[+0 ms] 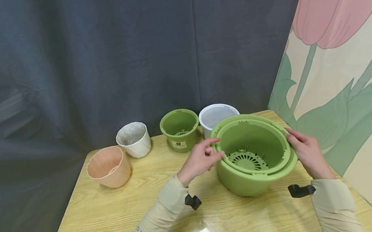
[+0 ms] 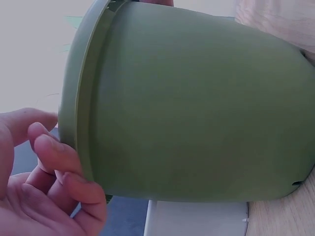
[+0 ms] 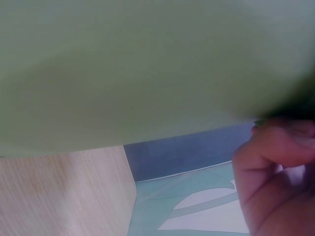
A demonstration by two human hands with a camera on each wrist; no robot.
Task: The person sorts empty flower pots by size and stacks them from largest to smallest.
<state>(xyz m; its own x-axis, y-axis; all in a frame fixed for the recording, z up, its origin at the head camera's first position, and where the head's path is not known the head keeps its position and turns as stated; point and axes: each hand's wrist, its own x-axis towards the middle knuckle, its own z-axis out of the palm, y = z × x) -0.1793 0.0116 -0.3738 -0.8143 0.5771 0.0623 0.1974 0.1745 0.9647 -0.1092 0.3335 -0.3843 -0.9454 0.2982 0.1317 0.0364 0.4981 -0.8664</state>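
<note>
A large green flowerpot [image 1: 242, 182] is at the right of the table, with a second, inner green rim [image 1: 253, 121] inside its outer one. Its slotted bottom shows through the opening. On the left side, my left hand [image 1: 203, 159] pinches the rim, thumb on top and curled fingers beneath it, as the left wrist view shows. My right hand [image 1: 307, 152] grips the opposite side of the rim, its thumb on top and the other fingers mostly hidden under the edge. In the right wrist view the pot's wall [image 3: 123, 73] fills the upper part, above the curled fingers [image 3: 275, 147].
Behind the large pot stands a white pot [image 1: 207, 132], partly covered by it. Beside that is a smaller green pot [image 1: 185, 143] with a label. Farther left are a whitish faceted pot [image 1: 142, 147] and a peach one [image 1: 119, 175]. A dark curtain [image 1: 129, 59] hangs behind the wooden table [image 1: 108, 212].
</note>
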